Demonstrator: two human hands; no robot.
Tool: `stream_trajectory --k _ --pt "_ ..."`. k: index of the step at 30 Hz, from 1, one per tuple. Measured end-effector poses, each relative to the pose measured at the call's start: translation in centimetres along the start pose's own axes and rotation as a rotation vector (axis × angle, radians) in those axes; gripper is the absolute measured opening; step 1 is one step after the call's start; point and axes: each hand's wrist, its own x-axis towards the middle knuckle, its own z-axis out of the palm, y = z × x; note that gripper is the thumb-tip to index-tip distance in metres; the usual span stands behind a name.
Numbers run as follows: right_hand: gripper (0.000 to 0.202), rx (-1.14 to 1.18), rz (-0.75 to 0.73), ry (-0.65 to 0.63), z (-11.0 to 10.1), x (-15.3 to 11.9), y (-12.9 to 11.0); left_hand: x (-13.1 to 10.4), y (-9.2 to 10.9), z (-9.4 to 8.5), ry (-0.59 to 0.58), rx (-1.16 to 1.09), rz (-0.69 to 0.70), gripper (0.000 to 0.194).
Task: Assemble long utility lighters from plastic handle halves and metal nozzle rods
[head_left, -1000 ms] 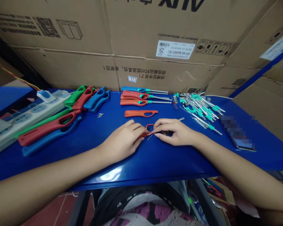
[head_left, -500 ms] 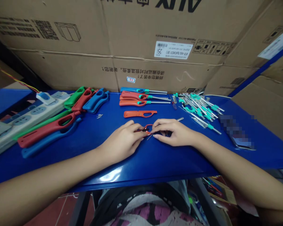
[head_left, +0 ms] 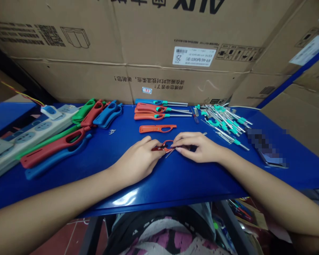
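My left hand [head_left: 140,156] is closed around a red lighter casing [head_left: 168,142] just above the blue table [head_left: 101,180]; the palm hides much of it. At the casing's right end the fingers of my right hand [head_left: 195,147] are pinched together. What they grip is too small to make out. A thin rod [head_left: 170,154] sticks out below the fingertips, and a pale tube end [head_left: 205,134] shows behind the right hand. Beyond both hands lies an orange-red casing half [head_left: 156,129]. Several long-nosed lighters [head_left: 149,116] lie behind it.
Green, red and blue casings [head_left: 53,148] are piled at the left beside a white power strip [head_left: 29,136]. Small metal pins [head_left: 111,131] lie near them. Metal tubes with teal parts [head_left: 228,122] and a phone [head_left: 266,148] are on the right. A cardboard box [head_left: 95,78] stands behind.
My right hand has shifted slightly up, its fingertips still at the casing's right end. The left hand keeps its hold, almost unmoved. The view has tilted a little.
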Motion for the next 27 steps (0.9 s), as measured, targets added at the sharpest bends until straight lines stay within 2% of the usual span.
stream_trajectory --k 3,11,27 --pt "0.019 -0.054 -0.002 0.066 -0.78 -0.25 0.32 0.01 0.04 -0.1 -0.022 0.004 -0.005 0.032" --pt "0.019 -0.173 0.026 -0.083 -0.71 -0.32 0.05 -0.06 0.05 -0.12 -0.032 0.049 0.007 0.033" --pt "0.016 -0.169 0.033 -0.095 -0.73 -0.32 0.31 -0.05 -0.51 0.06 -0.017 0.034 0.001 0.033"
